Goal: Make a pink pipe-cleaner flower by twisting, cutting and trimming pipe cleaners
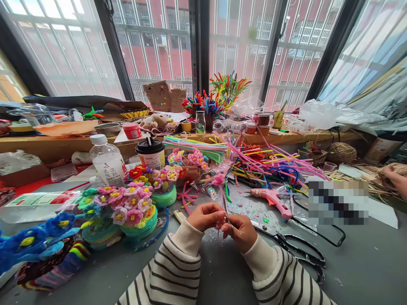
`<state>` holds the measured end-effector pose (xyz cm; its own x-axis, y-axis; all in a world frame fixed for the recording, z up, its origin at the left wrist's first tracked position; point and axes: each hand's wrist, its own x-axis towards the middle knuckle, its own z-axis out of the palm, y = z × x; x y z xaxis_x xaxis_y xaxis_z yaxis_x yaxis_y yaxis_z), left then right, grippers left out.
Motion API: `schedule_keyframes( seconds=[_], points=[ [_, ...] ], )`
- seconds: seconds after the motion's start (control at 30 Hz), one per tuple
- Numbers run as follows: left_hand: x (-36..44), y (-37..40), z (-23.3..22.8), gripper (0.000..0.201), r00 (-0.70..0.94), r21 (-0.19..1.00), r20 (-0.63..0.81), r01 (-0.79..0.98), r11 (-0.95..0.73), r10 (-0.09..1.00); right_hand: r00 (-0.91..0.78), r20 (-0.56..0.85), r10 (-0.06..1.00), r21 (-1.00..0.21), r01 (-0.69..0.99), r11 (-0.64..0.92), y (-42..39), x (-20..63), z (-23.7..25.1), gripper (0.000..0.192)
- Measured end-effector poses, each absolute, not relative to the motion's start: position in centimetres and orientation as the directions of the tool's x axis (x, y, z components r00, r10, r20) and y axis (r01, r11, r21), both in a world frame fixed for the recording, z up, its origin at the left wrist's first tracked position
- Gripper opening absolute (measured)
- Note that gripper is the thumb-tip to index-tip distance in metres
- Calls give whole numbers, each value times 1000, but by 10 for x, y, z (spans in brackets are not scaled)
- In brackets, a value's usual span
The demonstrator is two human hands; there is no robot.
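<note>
Over the middle of the table, my left hand [208,216] and my right hand [243,232] meet with fingertips pinched together. Between them stands a thin pipe cleaner stem [225,202], roughly upright, and both hands grip it. A small pink fuzzy flower [218,179] shows just above the fingers; whether it is joined to the stem I cannot tell. Right beside my right hand lie black-handled scissors [300,250]. A pink glue gun [272,200] rests behind them. Left of my left hand sit pots of fuzzy pink flowers [135,205] on green coiled bases [143,226].
Bundles of coloured pipe cleaners [263,163] cover the back of the table. A plastic bottle [107,163] and a lidded cup [151,154] stand at left. Blue fuzzy flowers [30,239] lie front left. Another person's hand [397,180] touches twine at far right.
</note>
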<state>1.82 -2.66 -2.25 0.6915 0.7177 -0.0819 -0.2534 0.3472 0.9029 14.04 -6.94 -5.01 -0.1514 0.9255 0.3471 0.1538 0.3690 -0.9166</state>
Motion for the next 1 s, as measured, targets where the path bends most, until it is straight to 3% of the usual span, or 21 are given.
schedule_keyframes(
  seconds=[0.2,0.37,0.6,0.87,1.0],
  points=[
    [16,-27,-19,20,742,914,-93,-200,352,664,-248,402,882,-896,90,434,-71,141,-45,55],
    [12,-26,-18,19,751,921,-120,-160,355,650,-255,385,887,-904,89,418,-72,142,-43,52],
    [14,-25,-20,21,715,913,-115,-197,357,689,-136,336,932,-916,185,357,-71,141,-47,47],
    [13,-25,-19,19,723,916,-84,-214,339,685,-249,415,875,-850,238,471,-74,142,-43,59],
    [14,-26,-18,20,740,915,-90,-204,350,667,-255,393,883,-844,281,457,-74,142,-43,57]
  ],
)
